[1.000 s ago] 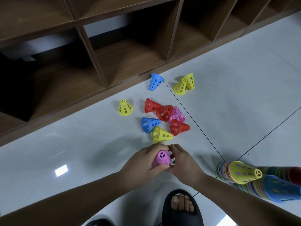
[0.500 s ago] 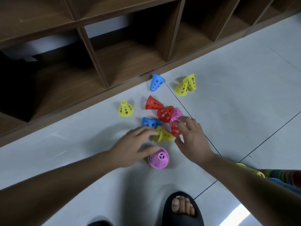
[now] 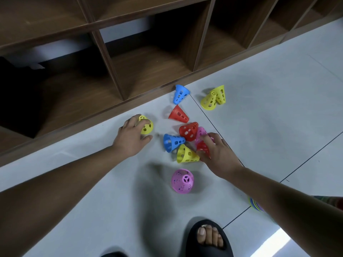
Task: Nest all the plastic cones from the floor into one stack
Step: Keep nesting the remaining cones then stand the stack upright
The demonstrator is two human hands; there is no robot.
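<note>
While loose cones (image 3: 174, 142) lay scattered on the pale tiled floor (image 3: 259, 127) beside wooden cubby shelves (image 3: 148, 62), the left hand (image 3: 132, 139) curled its fingers around a yellow cone (image 3: 147, 127) and the right hand (image 3: 219, 154) pinched a red cone (image 3: 203, 148).

A pink cone (image 3: 182, 181), blue cones (image 3: 173, 142), red cones (image 3: 189, 130) and yellow cones (image 3: 209, 101), all dotted with holes, lie on a pale grey floor (image 3: 259, 89) crossed by dark lines. The shelf (image 3: 148, 62) is brown wood and the sandal (image 3: 209, 243) is black.

There are four yellow cones (image 3: 186, 154), three red cones (image 3: 178, 114), two blue cones (image 3: 180, 94) and two pink cones (image 3: 182, 181).
</note>
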